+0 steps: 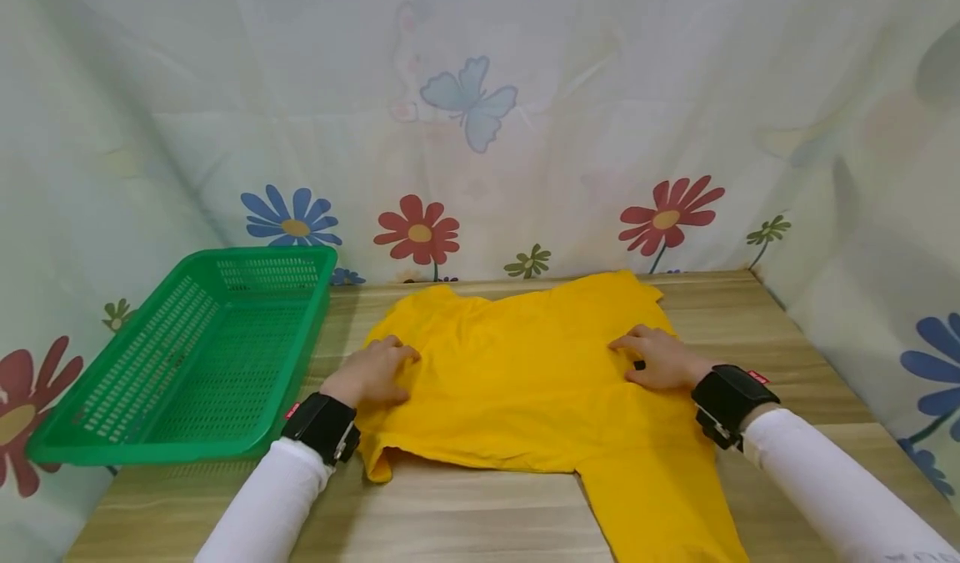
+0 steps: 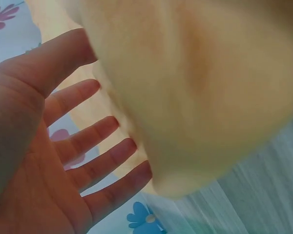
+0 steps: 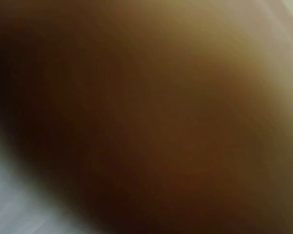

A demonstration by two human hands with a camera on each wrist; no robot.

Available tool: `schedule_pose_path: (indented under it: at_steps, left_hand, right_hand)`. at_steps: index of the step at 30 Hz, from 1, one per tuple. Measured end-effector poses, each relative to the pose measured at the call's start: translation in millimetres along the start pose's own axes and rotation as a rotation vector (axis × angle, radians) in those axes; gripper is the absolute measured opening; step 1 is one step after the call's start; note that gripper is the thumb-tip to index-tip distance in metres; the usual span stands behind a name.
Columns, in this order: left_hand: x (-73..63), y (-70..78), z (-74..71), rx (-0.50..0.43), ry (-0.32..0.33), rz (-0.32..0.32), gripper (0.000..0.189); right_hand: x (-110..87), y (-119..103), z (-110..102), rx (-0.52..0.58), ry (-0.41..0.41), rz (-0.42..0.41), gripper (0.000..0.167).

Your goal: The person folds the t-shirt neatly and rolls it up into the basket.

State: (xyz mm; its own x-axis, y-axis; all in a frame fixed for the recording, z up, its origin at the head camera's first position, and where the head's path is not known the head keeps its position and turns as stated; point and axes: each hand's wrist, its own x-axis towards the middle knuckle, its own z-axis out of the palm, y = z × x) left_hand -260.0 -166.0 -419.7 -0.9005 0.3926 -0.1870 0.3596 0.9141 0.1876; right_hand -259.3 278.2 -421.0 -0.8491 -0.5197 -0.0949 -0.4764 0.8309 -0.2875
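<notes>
A yellow long-sleeved shirt (image 1: 510, 371) lies spread across the table, with one sleeve (image 1: 660, 496) running toward the near right edge. At its left side, my left hand (image 1: 378, 371) touches the cloth; the left wrist view shows that hand (image 2: 63, 131) with fingers spread and fairly straight, tips against the edge of the yellow fabric (image 2: 200, 97). On the right part of the shirt rests my right hand (image 1: 660, 359), its fingers loosely bent over the cloth. Dark, blurred cloth fills most of the right wrist view and hides that hand's fingers.
A green plastic basket (image 1: 300, 371) with perforated sides stands left of the shirt. The wood-grain table (image 1: 465, 513) ends at a flower-printed curtain (image 1: 570, 163) behind, which also hangs at both sides. Black bands circle both wrists.
</notes>
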Motion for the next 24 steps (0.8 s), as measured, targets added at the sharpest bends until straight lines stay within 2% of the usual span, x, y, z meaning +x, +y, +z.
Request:
schedule_pose_path:
  at_steps: [10,17,21,24]
  left_hand:
    - [12.3,-2.5,-5.1,-0.023,-0.003,-0.013,0.055]
    - [21.8,-5.7,-2.2,-0.035,0.017,-0.017,0.053]
    - [15.6,-7.1,0.4,-0.014,0.093,0.024,0.047]
    - [1.6,-4.5,-1.6,0.011,0.175,0.053,0.044]
  right_hand:
    - [14.0,12,-1,-0.018,0.005,0.052,0.048]
    - [20.2,16,1,-0.02,0.019,0.079,0.048]
    - [17.9,15,1,-0.024,0.041,0.056,0.047]
    - [12.0,11,-2,-0.023,0.079,0.013,0.046]
